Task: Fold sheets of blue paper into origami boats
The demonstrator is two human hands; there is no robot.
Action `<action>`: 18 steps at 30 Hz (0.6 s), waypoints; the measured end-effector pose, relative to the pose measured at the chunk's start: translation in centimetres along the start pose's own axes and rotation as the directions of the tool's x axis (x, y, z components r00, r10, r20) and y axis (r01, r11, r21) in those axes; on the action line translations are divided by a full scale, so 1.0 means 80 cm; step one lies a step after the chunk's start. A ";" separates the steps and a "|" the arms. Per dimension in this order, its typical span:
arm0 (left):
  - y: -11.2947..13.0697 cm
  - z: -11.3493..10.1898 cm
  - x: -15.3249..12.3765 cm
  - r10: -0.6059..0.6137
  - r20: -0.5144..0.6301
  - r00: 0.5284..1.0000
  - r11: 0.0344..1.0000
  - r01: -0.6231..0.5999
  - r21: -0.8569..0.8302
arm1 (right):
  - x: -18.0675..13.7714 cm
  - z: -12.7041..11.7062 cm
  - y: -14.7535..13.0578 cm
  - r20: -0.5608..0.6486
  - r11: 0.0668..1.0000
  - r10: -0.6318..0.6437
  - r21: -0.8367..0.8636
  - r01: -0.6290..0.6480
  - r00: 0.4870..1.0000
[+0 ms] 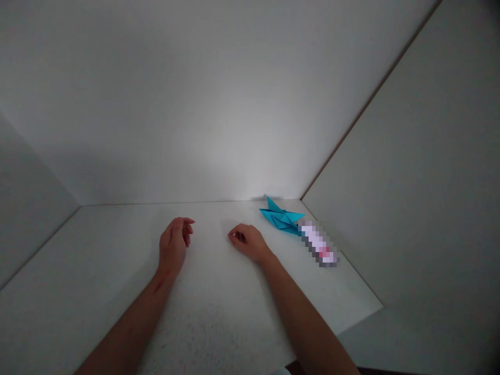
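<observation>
My left hand (174, 240) is over the white surface, fingers loosely curled and a little apart, with nothing in it. Across a small gap, my right hand (250, 241) has its thumb and fingertips brought together in a pinch, and I see nothing between them. A folded blue paper crane (282, 217) lies beyond and to the right of my right hand, close to the back wall. Neither hand touches it.
Beside the crane lies a long pale object (318, 244) with a pink patch, pixelated so its kind is hidden. The white tabletop (211, 291) meets a back wall (195, 104) and a right side panel (414, 172). Dark specks mark the near surface.
</observation>
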State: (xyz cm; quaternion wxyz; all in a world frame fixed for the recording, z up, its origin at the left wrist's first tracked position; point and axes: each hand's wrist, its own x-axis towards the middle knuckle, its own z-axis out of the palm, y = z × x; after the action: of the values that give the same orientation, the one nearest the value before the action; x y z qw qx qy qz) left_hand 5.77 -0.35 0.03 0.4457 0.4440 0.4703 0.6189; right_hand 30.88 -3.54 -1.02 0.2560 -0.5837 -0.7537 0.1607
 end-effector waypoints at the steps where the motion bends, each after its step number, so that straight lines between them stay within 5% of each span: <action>1: 0.000 0.000 0.000 0.005 0.006 1.000 1.000 -0.005 0.006 | -0.001 -0.001 0.004 -0.022 0.999 0.012 0.041 -0.011 1.000; 7: -0.002 -0.003 -0.001 0.028 0.021 0.999 0.999 -0.029 0.046 | -0.008 -0.047 0.030 -0.298 0.986 0.077 -0.118 -0.117 0.951; 11: -0.001 -0.003 -0.001 0.046 0.027 0.999 0.997 -0.048 0.060 | -0.028 -0.083 0.054 -0.563 0.821 0.313 -0.245 -0.516 0.765; 14: 0.001 -0.002 -0.001 0.058 0.028 0.998 0.996 -0.060 0.062 | -0.040 -0.088 0.071 -0.559 0.720 0.433 -0.259 -0.644 0.708; 18: 0.004 -0.001 -0.001 0.060 0.025 0.998 0.996 -0.061 0.058 | -0.044 -0.083 0.085 -0.507 0.732 0.455 -0.256 -0.632 0.732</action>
State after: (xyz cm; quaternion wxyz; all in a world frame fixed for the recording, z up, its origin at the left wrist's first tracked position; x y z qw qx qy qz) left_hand 5.63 -0.49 0.28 0.4190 0.4782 0.4695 0.6127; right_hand 40.79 -5.45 0.02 0.2192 -0.8427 -0.4883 -0.0587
